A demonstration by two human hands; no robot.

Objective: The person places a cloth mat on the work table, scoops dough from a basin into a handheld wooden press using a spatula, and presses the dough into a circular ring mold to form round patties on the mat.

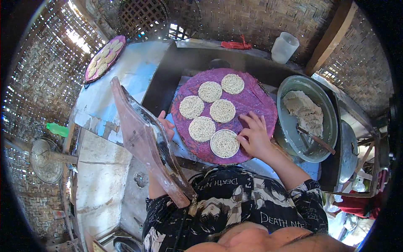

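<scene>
Right hand (254, 136) rests on the round purple mat (256, 101), fingers loosely curled, fingertips touching the rim of a small white bowl of noodles (224, 143) at the mat's near edge. Left hand (167, 125), partly hidden behind a wooden press (145, 143), touches the mat's left edge; grip unclear. Five noodle discs (210, 91) lie on the mat.

Woven bamboo walls (260, 17) pierced by daylight, worn pale worktop (105, 168)
</scene>
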